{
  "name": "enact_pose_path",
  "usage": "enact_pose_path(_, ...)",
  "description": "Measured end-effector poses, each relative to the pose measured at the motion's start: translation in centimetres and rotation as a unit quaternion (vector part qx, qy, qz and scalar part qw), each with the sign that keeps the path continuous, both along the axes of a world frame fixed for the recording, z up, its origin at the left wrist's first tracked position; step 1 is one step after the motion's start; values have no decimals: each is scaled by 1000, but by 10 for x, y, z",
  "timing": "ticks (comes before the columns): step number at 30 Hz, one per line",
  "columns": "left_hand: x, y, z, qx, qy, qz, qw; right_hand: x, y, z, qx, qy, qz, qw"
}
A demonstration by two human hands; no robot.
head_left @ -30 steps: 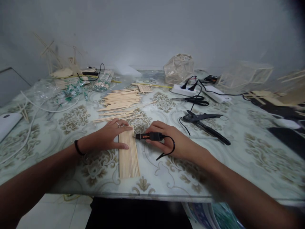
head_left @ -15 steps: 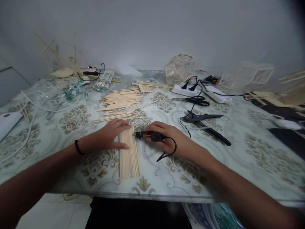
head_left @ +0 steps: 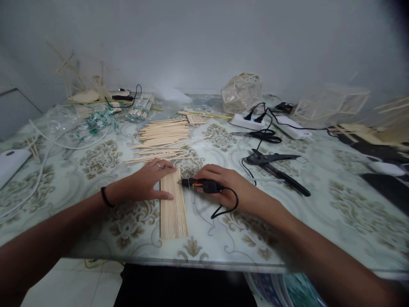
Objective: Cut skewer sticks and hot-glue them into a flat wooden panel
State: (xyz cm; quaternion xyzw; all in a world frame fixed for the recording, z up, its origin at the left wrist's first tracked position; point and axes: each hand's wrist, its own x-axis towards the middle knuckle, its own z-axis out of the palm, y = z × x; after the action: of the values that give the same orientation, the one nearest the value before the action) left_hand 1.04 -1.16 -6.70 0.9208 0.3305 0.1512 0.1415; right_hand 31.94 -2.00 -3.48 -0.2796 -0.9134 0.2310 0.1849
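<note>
A flat panel of bamboo sticks laid side by side is lying on the table in front of me. My left hand rests across its upper left part, thumb spread from the fingers and pressing on the sticks. In my right hand is a small black hot glue gun with an orange trigger, held sideways. Its metal tip points left at the panel's upper right part; whether it touches the sticks I cannot tell. A black cord loops from the gun's back end.
Loose sticks are piled beyond my hands. To the right lie black cutters, scissors and a power strip with plugs. Stick frames stand by the wall. Plastic wrapping and a white cable are at left.
The glue gun and my right hand have shifted very slightly down and right. My left hand and the panel stay practically in place.
</note>
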Motion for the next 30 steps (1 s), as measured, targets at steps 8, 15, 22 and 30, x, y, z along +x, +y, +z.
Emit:
enact_pose_path(8,-1,1,-3,-7,-1,5,1000,1,-4,8,-41,-7,26,999)
enact_pose_path(15,-1,0,-1,-15,1,5,1000,1,-6,11,-108,6,2,994)
enact_pose_path(22,-1,1,-1,-11,6,3,1000,1,-3,9,-170,28,-27,985)
enact_pose_path(30,-1,0,-1,-11,-2,6,1000,1,-3,5,-158,25,-40,986)
